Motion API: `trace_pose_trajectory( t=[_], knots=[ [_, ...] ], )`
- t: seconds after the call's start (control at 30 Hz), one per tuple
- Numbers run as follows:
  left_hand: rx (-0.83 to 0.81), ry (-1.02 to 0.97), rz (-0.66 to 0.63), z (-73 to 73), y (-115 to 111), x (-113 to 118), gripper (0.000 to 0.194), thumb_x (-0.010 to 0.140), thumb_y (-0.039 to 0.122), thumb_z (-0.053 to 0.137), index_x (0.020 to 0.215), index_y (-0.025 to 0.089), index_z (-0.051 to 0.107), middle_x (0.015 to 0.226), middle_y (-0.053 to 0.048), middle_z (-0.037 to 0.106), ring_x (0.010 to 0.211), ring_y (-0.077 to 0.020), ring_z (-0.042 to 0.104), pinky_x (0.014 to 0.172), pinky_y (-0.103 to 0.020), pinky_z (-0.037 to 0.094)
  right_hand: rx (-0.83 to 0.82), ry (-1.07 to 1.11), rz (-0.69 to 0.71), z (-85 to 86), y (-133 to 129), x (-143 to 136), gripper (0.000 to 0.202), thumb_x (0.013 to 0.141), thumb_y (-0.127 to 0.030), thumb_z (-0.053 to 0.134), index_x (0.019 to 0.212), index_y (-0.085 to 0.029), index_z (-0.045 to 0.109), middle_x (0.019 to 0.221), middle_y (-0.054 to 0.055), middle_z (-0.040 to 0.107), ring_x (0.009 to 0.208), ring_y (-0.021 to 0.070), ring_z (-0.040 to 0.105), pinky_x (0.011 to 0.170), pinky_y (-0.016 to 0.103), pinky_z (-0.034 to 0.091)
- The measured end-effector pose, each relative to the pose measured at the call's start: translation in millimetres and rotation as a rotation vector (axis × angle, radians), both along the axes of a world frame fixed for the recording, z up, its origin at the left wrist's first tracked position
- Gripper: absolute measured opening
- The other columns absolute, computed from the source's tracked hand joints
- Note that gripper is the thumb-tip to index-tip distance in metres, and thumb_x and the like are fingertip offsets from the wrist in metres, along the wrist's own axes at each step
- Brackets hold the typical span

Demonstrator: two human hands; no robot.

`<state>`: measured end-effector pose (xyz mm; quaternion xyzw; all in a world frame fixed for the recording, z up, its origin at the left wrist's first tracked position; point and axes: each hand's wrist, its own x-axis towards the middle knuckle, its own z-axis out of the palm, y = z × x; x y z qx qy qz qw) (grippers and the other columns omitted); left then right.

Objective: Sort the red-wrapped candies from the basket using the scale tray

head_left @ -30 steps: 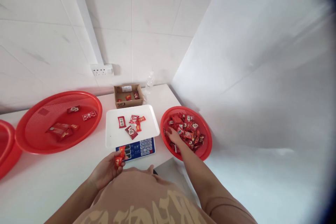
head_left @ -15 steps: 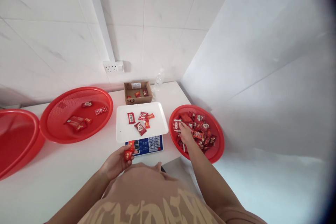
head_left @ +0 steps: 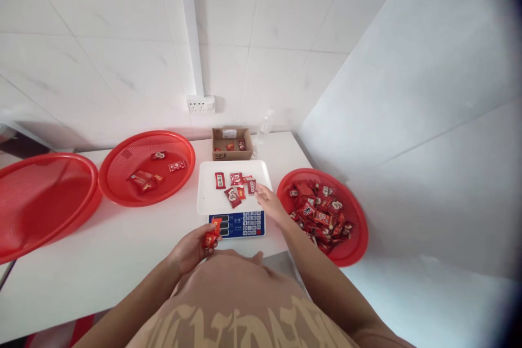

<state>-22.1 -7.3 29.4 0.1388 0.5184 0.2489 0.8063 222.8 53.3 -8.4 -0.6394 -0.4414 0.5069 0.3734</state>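
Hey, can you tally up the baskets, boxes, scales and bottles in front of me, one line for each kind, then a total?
Red baskets: 3
Cardboard box: 1
Scale, counted together with its white tray: 1
Clear plastic bottle: 1
Total: 6

The counter [head_left: 163, 239] looks smooth, white and faintly glossy. The scale tray [head_left: 207, 204] seems to be smooth white plastic, while the keypad panel [head_left: 238, 225] has a flat blue plastic face. The baskets [head_left: 354, 254] are shiny red plastic, their sides finely perforated. Glossy film wraps the candy packets [head_left: 219, 180]. The box [head_left: 232, 156] is matt brown cardboard, the bottle [head_left: 266, 122] clear plastic, the shirt [head_left: 236, 293] soft matt cloth, the wall tiles [head_left: 134, 81] smooth, lightly veined.
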Motion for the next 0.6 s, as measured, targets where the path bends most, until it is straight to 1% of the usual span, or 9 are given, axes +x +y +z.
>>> trace_pose_trajectory(
  t=[0.07,0.17,0.23,0.3,0.37,0.43,0.5,0.6],
  knots=[
    [0.107,0.05,-0.068,0.2,-4,-2,0.024,0.075,0.037,0.064,0.071,0.015,0.054,0.061,0.001,0.056,0.05,-0.007,0.048,0.048,-0.017,0.036,-0.05,0.063,0.125,10.1,-14,-10,0.039,0.08,-0.044,0.057,0.114,-0.025,0.06,0.116,0.008,0.063,0.101,0.0202,0.062,0.084,0.036,0.05],
    [0.283,0.181,-0.261,2.1,-7,2,0.028,0.07,0.041,0.067,0.069,0.016,0.054,0.058,0.004,0.053,0.05,-0.0081,0.044,0.05,-0.02,0.031,-0.124,0.199,0.313,26.1,-40,-32,0.038,0.081,-0.046,0.056,0.111,-0.023,0.061,0.102,0.006,0.068,0.086,0.0177,0.065,0.074,0.033,0.052],
    [0.413,0.273,-0.397,3.7,-6,7,0.026,0.071,0.041,0.065,0.068,0.016,0.057,0.059,0.003,0.054,0.053,-0.0102,0.046,0.053,-0.022,0.031,-0.137,0.19,0.407,33.1,-54,-48,0.036,0.08,-0.042,0.058,0.11,-0.023,0.063,0.091,0.004,0.069,0.077,0.016,0.065,0.069,0.031,0.052],
    [0.546,0.32,-0.494,4.8,-4,14,0.024,0.072,0.04,0.062,0.068,0.016,0.06,0.062,0.002,0.057,0.059,-0.0129,0.05,0.057,-0.024,0.034,-0.102,0.126,0.442,35.6,-63,-60,0.027,0.077,-0.036,0.06,0.099,-0.021,0.066,0.079,0.001,0.068,0.068,0.0141,0.062,0.065,0.029,0.05],
    [0.628,0.322,-0.549,5.3,-2,19,0.026,0.074,0.042,0.06,0.067,0.017,0.061,0.062,0.001,0.058,0.061,-0.0145,0.051,0.059,-0.025,0.035,-0.068,0.075,0.413,34.3,-67,-64,0.017,0.075,-0.031,0.06,0.086,-0.02,0.067,0.07,0.0,0.065,0.06,0.0126,0.059,0.061,0.027,0.048],
    [0.618,0.311,-0.549,5.3,-2,22,0.031,0.075,0.047,0.058,0.067,0.017,0.06,0.061,0.001,0.057,0.059,-0.0142,0.05,0.058,-0.025,0.035,-0.067,0.06,0.337,30.3,-67,-59,0.014,0.075,-0.03,0.059,0.08,-0.019,0.065,0.069,0.0,0.064,0.059,0.0126,0.057,0.06,0.027,0.048],
    [0.527,0.303,-0.48,4.8,-2,22,0.037,0.076,0.054,0.056,0.072,0.017,0.059,0.061,0.001,0.057,0.055,-0.0129,0.049,0.055,-0.025,0.034,-0.061,0.044,0.215,24.7,-66,-43,0.018,0.075,-0.034,0.058,0.081,-0.019,0.065,0.075,0.002,0.066,0.066,0.0145,0.059,0.063,0.028,0.048],
    [0.344,0.241,-0.279,2.2,-3,16,0.042,0.076,0.058,0.054,0.083,0.017,0.059,0.066,0.0,0.059,0.058,-0.0124,0.05,0.055,-0.024,0.037,-0.01,-0.027,-0.048,15.8,-64,-1,0.028,0.074,-0.043,0.057,0.085,-0.019,0.065,0.088,0.006,0.067,0.082,0.0198,0.061,0.072,0.032,0.05]
  ],
)
